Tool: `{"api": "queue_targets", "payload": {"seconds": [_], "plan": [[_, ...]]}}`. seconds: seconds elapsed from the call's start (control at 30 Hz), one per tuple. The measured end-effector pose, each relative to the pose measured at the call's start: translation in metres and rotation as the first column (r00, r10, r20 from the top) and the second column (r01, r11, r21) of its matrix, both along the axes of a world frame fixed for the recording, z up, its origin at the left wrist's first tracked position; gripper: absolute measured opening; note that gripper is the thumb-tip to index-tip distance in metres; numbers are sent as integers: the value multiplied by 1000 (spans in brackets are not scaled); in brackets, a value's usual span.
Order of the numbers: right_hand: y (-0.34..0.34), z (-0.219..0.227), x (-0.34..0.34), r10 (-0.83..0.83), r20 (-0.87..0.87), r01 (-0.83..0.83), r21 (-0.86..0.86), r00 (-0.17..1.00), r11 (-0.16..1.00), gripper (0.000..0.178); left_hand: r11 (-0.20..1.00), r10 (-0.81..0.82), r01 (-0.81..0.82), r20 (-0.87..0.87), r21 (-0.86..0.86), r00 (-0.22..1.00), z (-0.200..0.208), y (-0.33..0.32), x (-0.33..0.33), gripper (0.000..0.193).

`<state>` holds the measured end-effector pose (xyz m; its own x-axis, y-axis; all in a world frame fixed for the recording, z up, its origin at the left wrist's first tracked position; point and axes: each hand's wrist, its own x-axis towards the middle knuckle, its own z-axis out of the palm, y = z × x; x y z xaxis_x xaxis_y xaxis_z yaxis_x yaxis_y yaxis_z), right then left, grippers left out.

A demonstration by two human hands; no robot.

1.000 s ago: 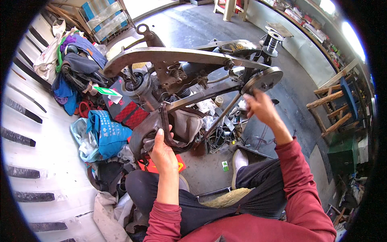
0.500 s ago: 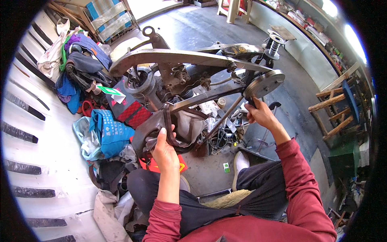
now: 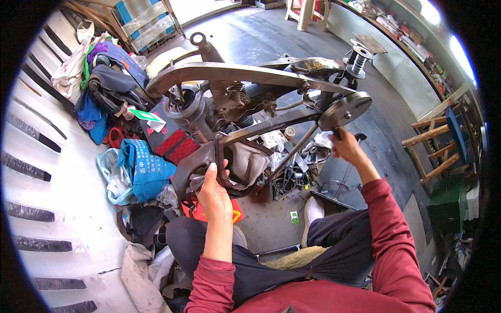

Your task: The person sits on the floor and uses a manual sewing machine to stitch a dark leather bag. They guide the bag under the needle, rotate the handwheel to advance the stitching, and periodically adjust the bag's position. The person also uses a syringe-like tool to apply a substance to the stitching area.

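Observation:
A heavy, worn metal sewing machine (image 3: 261, 75) with a long curved arm stands before me. My left hand (image 3: 215, 197) is closed on the edge of a dark brown leather bag (image 3: 248, 166), thumb on top. The bag's mouth gapes, showing a greyish lining, and its upper edge sits at the near end of the machine's lower arm (image 3: 271, 127). My right hand (image 3: 348, 148) is wrapped round a dark crank handle (image 3: 336, 134) under the round metal handwheel (image 3: 345, 110). Where the needle meets the bag is too small to make out.
Bags and clothes (image 3: 112, 68) are heaped left, with a blue bag (image 3: 143, 169) nearer me. Tools and scraps (image 3: 292, 175) lie beneath the machine. A metal spool (image 3: 359, 61) stands behind the handwheel. Wooden chairs (image 3: 430, 141) are at right, a folded chair (image 3: 146, 23) far left.
My right hand has moved slightly right and down with the crank handle as the handwheel turned. My left hand keeps its hold on the bag. The whole view has shifted a little.

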<state>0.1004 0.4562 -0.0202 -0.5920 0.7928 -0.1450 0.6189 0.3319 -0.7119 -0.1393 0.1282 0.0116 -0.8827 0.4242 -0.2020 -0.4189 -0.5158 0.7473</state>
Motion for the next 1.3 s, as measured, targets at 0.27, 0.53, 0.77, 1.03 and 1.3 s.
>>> {"api": "queue_targets", "payload": {"seconds": [0.27,0.53,0.77,1.03,1.3], "plan": [[11,104,18,-113,-385,173,126,916,977,26,999,-9,11,33,-41,999,-3,-3,-7,27],[3,13,8,-137,-11,135,-105,991,985,21,1000,-25,25,53,-10,998,-2,-3,-11,29],[-15,97,-2,2,-475,-9,-12,880,1000,29,1000,-20,21,55,-11,998,-4,-3,-12,29],[36,15,22,-345,-9,343,116,939,932,27,1000,-20,21,63,-13,998,-6,-2,-14,27],[-18,84,-5,27,-429,-53,-48,903,997,24,999,-39,39,15,-9,999,-4,-4,-19,29]]}}
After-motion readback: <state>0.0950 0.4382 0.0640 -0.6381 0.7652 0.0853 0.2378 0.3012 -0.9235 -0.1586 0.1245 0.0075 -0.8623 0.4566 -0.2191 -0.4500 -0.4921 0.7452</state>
